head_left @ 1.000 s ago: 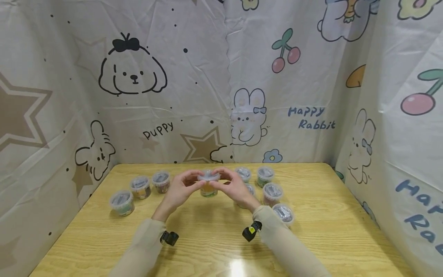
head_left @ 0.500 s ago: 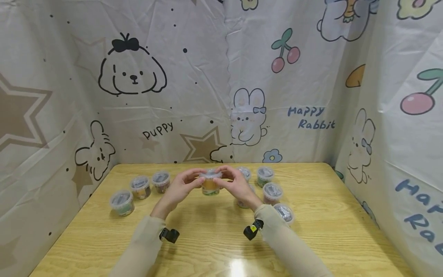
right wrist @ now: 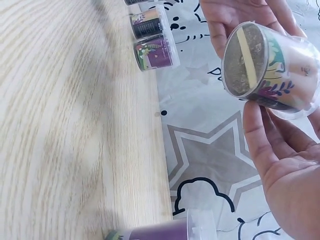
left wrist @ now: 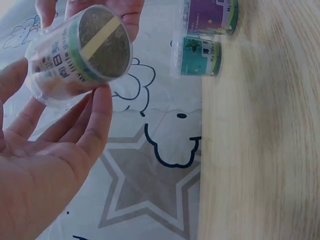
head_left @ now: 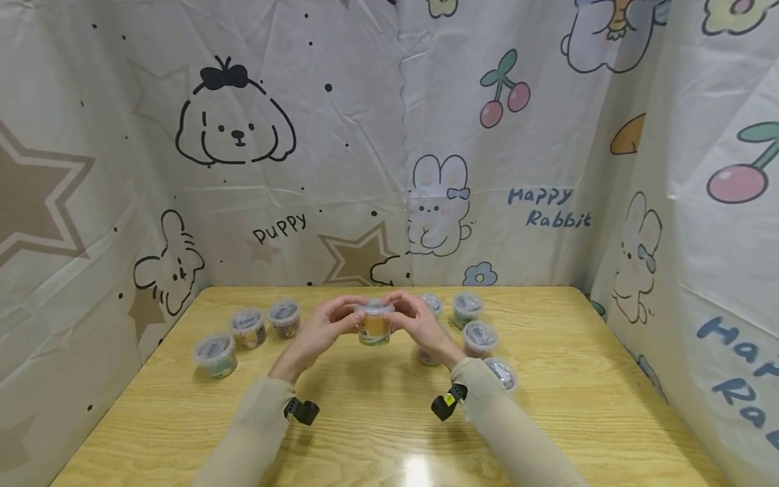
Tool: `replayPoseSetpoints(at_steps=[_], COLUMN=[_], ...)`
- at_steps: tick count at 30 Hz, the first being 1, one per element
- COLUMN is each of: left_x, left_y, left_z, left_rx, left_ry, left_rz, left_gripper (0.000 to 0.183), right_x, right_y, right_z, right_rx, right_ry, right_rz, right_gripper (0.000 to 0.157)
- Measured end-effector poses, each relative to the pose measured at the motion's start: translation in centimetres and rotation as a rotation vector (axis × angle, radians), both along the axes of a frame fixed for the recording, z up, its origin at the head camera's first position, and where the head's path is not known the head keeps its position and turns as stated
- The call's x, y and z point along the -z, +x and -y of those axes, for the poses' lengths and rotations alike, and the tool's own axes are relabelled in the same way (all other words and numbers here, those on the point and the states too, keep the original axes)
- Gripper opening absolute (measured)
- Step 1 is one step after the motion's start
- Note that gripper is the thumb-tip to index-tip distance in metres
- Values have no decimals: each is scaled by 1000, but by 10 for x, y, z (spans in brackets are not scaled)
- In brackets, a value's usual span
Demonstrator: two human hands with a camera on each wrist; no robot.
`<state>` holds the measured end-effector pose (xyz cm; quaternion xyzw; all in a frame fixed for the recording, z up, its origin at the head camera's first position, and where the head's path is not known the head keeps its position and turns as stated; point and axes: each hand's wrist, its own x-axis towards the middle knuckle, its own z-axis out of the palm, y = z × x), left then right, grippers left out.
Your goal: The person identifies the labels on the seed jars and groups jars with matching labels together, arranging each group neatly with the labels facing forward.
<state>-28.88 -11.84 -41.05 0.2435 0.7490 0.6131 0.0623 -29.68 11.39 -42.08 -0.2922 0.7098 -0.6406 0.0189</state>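
Observation:
Both hands hold a clear plastic planting cup with an orange label (head_left: pixel 374 328) above the middle of the table. My left hand (head_left: pixel 322 329) grips its left side and my right hand (head_left: pixel 422 329) its right side, with fingers and thumbs around the lid rim. The wrist views look at the cup's bottom, where dark soil and a pale flat stick (right wrist: pixel 247 57) show through. Printed on the wrap (left wrist: pixel 57 57) in the left wrist view are characters and "My little" lettering. The lid's top is partly hidden by fingers.
On the wooden table (head_left: pixel 365 426), several lidded cups stand to the left, including a green one (head_left: pixel 216 355). Several more stand to the right, among them a green cup (head_left: pixel 467 310) and a front one (head_left: pixel 501 373) partly behind the sleeve. A patterned curtain (head_left: pixel 359 135) surrounds the table.
The cup has shifted slightly right and turned a little, so more of its orange label and green lower edge shows. Both hands stay on it throughout.

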Motion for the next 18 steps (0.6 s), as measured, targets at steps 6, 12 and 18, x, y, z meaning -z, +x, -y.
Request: replayPoseSetpoints(at_steps=[6, 12, 18], left_x=[3, 5, 3], left_y=[1, 2, 6], left_z=[-4, -16, -22], left_rx=[-86, -205, -233], left_ry=[2, 3, -3], left_rz=[-35, -119, -155], left_gripper=[35, 29, 31], right_x=[0, -2, -2], right_y=[0, 3, 4], right_z=[2, 3, 3], right_rx=[46, 153, 189], right_ry=[71, 174, 181], right_rz=[46, 27, 51], right_gripper=[27, 34, 38])
